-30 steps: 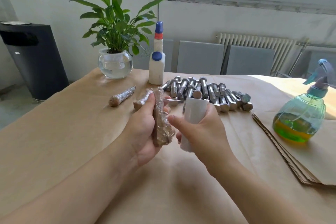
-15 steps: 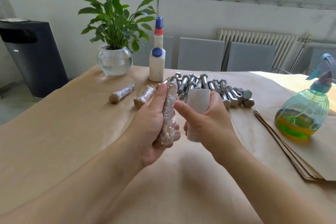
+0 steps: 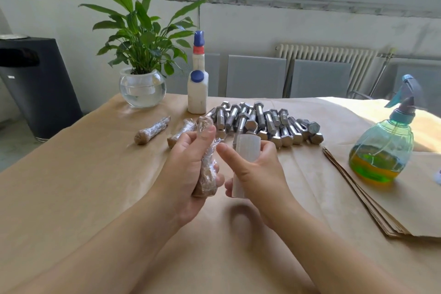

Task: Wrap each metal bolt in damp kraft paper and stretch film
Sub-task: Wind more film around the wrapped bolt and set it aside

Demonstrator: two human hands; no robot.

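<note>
- A glass bowl [image 3: 142, 89] is standing at the far left of the bench [image 3: 71, 174], well beyond the fingers; it is holding clear water and a green plant [image 3: 140, 38].
- A white bottle [image 3: 197, 88] with blue caps is standing just right of the bowl; its contents cannot be told.
- A spray bottle [image 3: 381, 150] is sitting well to the right of the right hand, holding yellow-green liquid in its lower part.
- The left hand [image 3: 188, 174] is gripping a wrapped bolt [image 3: 207, 169] nearly upright, its fingers curling round the shaft and its thumb lying along the film-covered upper end.
- The right hand [image 3: 257, 174] is holding a roll of stretch film [image 3: 245, 164] upright, fingers closing round it, the thumb reaching toward the wrapped bolt; loose film is bunching between the two.
- Two finished wrapped bolts [image 3: 152, 130] are lying on the bench just beyond the left fingers.
- A pile of bare bolts [image 3: 265, 124] is lying just beyond the right fingers.
- A stack of kraft paper sheets [image 3: 393, 210] is lying to the right of the right hand, near the spray bottle.
</note>
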